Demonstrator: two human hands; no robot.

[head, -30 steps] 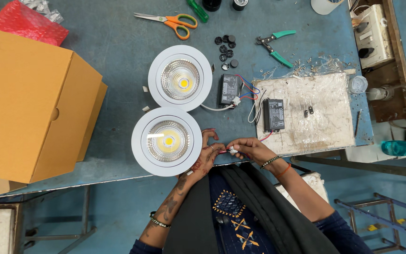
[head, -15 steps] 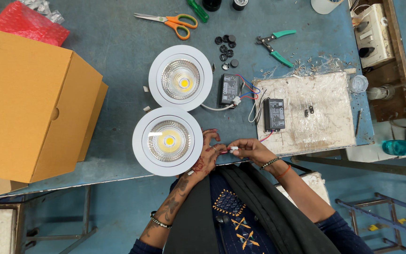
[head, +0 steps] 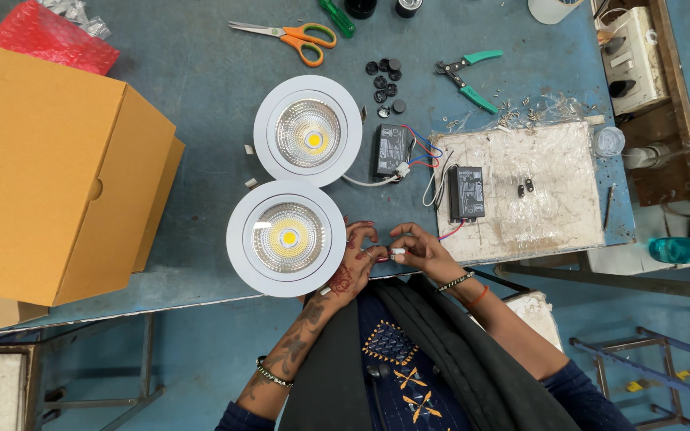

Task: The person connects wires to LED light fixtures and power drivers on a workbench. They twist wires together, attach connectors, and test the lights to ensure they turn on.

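My left hand (head: 358, 257) and my right hand (head: 423, 250) meet at the near edge of the blue table (head: 201, 112). Between their fingertips they pinch a small white connector (head: 397, 253) on thin red wires. The wires run to a black driver box (head: 465, 192) lying on a white board (head: 537, 187). Just left of my left hand lies a round white downlight (head: 287, 238), face up. A second white downlight (head: 307, 131) lies behind it, wired to another black driver box (head: 390, 150).
A large brown cardboard box (head: 49, 168) fills the table's left side, with red bubble wrap (head: 49, 36) behind it. Orange-handled scissors (head: 297, 36), green-handled pliers (head: 469, 76) and several small black caps (head: 385, 80) lie at the back. A switch box (head: 631, 52) sits far right.
The hands have stayed together at the table edge, with only small finger movements on the connector. Nothing else on the table has moved.
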